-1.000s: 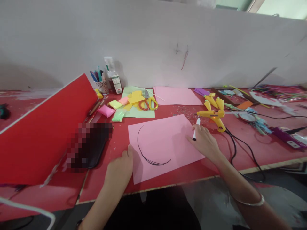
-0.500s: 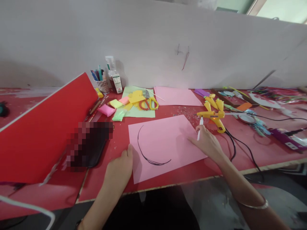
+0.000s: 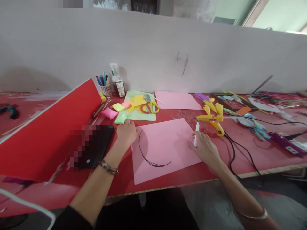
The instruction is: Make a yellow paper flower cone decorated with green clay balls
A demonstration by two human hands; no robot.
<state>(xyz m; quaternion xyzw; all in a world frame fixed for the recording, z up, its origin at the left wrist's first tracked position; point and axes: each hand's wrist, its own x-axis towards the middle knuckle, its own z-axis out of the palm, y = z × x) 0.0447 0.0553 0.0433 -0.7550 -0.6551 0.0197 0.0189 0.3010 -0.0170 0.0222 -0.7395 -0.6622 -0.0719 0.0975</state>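
Note:
A pink sheet of paper (image 3: 165, 143) lies at a slant on the red table, with a dark curved line drawn on its left part. My right hand (image 3: 206, 148) rests at the sheet's right edge. It holds a white marker (image 3: 196, 135) whose dark tip points away from me. By the sheet's upper left corner is my left hand (image 3: 126, 132), its fingers curled in; whether they pinch anything is hidden. Just beyond it sits a pale green packet (image 3: 121, 117). A black phone (image 3: 97, 150) lies left of my left wrist.
A yellow glue gun (image 3: 213, 119) with a lit light stands beyond my right hand, its black cable trailing right. Scissors (image 3: 153, 107), yellow pieces and pink sheets (image 3: 177, 99) lie behind. A red board (image 3: 55, 137) leans at left. A bottle (image 3: 118, 83) and pen cup (image 3: 106, 90) stand near the wall.
My left hand has moved up along the sheet's left edge to its upper corner. My right hand has shifted slightly left and down with the marker. The view has tilted up a little.

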